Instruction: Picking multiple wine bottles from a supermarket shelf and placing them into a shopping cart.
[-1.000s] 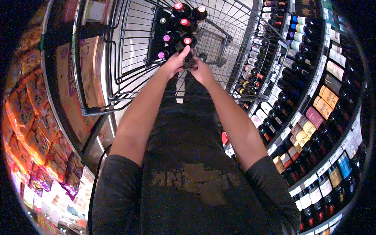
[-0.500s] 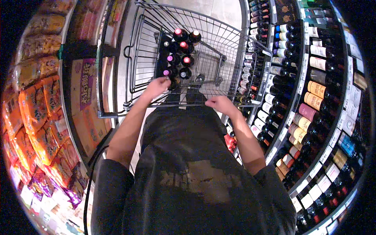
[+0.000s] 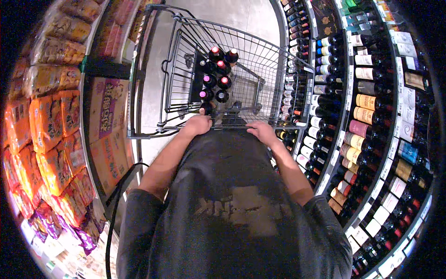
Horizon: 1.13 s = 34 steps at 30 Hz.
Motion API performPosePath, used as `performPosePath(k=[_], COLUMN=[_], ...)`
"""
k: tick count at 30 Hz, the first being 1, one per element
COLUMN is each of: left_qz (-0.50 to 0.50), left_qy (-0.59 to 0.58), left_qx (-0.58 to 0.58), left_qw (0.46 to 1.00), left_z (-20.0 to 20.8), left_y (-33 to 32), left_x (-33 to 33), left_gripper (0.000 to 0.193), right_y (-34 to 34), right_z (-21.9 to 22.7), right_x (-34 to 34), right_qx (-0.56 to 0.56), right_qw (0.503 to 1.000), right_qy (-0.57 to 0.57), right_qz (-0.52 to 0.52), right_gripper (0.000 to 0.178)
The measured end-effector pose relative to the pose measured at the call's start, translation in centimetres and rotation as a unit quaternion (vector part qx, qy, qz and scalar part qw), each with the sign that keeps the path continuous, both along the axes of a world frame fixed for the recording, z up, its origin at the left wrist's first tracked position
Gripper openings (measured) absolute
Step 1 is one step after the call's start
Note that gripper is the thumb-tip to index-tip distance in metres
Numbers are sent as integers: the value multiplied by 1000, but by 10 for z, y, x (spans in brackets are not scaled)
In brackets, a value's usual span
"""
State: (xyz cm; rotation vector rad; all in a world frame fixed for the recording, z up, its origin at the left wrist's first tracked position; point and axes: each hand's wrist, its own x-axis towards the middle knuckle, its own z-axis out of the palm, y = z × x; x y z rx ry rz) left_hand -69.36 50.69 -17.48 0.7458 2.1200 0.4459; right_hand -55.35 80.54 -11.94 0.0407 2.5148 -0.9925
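A black wire shopping cart (image 3: 232, 29) stands before me, with several dark bottles (image 3: 221, 80) upright in its left part. Their caps are red, white, pink and dark. At the cart's near rail, my left hand (image 3: 199, 124) is closed, one finger reaching up beside the nearest bottle (image 3: 207, 108). That bottle is partly hidden, and the fingers' underside does not show. My right hand (image 3: 264, 133) is curled over the same rail, farther right, with its fingers bent inward. No bottle is in it.
Wine shelves (image 3: 353, 153) with rows of bottles lying on their sides run close along the right. On the left are orange snack bags (image 3: 49, 123) and cardboard boxes (image 3: 109, 139) in a rack. Grey floor (image 3: 241, 11) extends beyond the cart.
My left hand has drawn back from the pink-capped bottle toward the near rail. My right hand stays by the rail, slightly lower in view. Cart and shelves have shifted a little in view.
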Motion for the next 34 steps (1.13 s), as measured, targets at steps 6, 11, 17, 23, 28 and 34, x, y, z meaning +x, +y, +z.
performPosePath(k=[6,11,17,23,28,34], left_qz=[2,-12,6,24,19,29], left_qy=[-58,-65,-12,1,-13,26], left_qx=[4,10,10,17,11,-9], left_qw=[998,998,1000,1000,1000,999], left_z=[-18,-4,12,5,2,7], left_y=[-3,-3,-2,-2,1,4], left_x=[3,-1,5,8,6,8], left_gripper=[41,42,42,41,41,47], right_y=[0,-1,1,1,3,7], right_z=[-16,-17,-24,-24,-25,-25], right_x=[8,11,13,14,16,13], right_qx=[10,1,24,30,34,24], right_qw=[998,998,999,999,999,999], right_qy=[56,58,24,33,33,19], right_qz=[11,1,-3,-10,-15,10], right_gripper=[30,29,30,31,32,38])
